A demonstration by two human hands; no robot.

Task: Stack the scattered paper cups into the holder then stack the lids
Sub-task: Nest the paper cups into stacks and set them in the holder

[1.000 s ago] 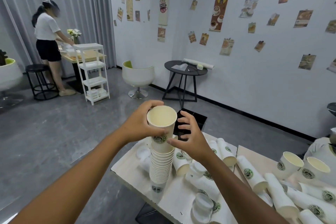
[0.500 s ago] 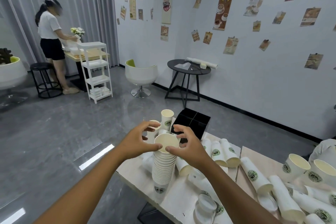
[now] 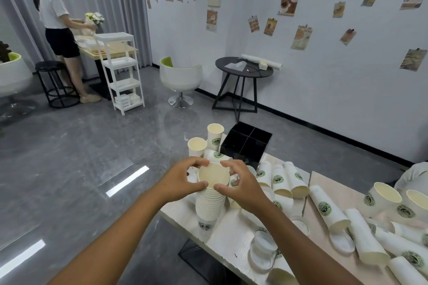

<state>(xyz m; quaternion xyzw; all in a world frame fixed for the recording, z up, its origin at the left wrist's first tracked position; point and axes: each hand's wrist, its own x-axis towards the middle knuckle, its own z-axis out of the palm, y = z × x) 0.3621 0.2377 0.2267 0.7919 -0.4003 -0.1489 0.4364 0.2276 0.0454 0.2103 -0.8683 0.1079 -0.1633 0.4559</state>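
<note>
A tall stack of white paper cups [image 3: 209, 206] with green logos stands near the table's left edge. My left hand [image 3: 183, 179] and my right hand [image 3: 239, 183] both pinch the rim of the top cup [image 3: 214, 174], fingers curled around it from either side. A black four-compartment holder [image 3: 245, 143] stands behind the stack. Two upright cups [image 3: 215, 134] stand left of the holder. Several cups lie on their sides across the table [image 3: 234, 238], among them one long stack [image 3: 328, 208]. Clear lids [image 3: 262, 245] lie near the front.
The table's left edge drops to a grey floor. A person stands at a far desk by a white shelf rack [image 3: 121, 71]. A white chair [image 3: 180, 76] and a round black side table [image 3: 244, 69] stand against the wall.
The top cup has been pushed down from above the stack until only its rim shows. Both hands came down with it, and the view tilted lower.
</note>
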